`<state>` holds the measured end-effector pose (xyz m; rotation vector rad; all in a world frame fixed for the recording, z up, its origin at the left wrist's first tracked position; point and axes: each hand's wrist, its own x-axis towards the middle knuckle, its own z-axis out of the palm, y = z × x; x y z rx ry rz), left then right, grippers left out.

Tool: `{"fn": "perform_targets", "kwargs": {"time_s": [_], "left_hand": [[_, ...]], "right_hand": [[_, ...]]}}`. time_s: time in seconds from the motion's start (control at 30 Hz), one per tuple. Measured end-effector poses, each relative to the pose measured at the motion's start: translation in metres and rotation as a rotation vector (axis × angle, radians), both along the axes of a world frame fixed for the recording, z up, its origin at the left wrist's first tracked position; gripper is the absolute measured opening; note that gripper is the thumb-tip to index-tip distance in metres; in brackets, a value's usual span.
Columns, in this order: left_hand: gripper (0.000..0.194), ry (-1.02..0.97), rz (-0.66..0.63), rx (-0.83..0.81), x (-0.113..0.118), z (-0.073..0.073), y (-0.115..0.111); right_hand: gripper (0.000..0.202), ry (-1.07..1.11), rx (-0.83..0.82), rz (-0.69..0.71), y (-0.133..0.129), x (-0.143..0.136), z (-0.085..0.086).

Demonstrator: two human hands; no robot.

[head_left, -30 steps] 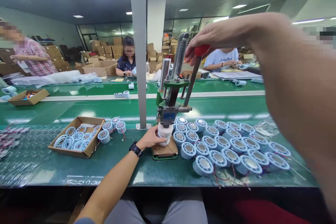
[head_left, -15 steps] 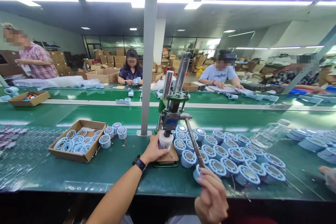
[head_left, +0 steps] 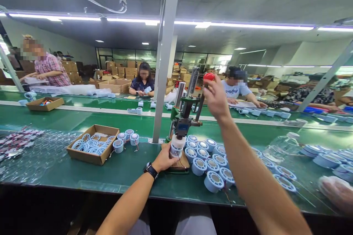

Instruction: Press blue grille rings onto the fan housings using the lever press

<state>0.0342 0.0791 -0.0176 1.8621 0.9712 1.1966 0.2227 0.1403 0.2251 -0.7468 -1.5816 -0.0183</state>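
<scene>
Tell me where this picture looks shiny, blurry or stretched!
In the head view, long white ceiling lights glow brightly and the glossy green work surface shows pale glare; same head view, the round light-blue parts at far right look stretched sideways; also head view, a pale pinkish shape at lower right is too smeared to identify.

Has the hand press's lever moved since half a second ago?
Yes, upward: against the fixed press head, the press lever sloped down then and now points up, the right hand at its red knob.
</scene>
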Motion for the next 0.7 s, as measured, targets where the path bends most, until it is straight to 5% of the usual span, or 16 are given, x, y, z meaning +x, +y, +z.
{"fn": "perform_targets", "kwargs": {"time_s": [0.17,0.27,0.4,0.53,0.7], "left_hand": [[0.074,0.017,0.024,0.082,0.003,-0.005,0.001],[0.064,0.056,0.172,0.114,-0.002,-0.004,0.002],[0.057,0.075,0.542,0.160,-0.033,0.003,0.005],[0.048,0.414,0.989,0.104,-0.073,0.013,0.007],[0.031,0.639,0.981,0.035,-0.075,0.021,-0.001]], "right_hand": [[0.076,0.240,-0.291,-0.139,-0.058,-0.039,-0.182],[0.091,0.202,-0.451,-0.108,-0.064,-0.064,-0.241],[0.096,0.249,-0.565,-0.132,-0.052,-0.075,-0.255],[0.087,0.325,-0.508,-0.162,-0.050,-0.074,-0.252],[0.053,0.282,-0.356,-0.168,-0.088,-0.065,-0.247]]}}
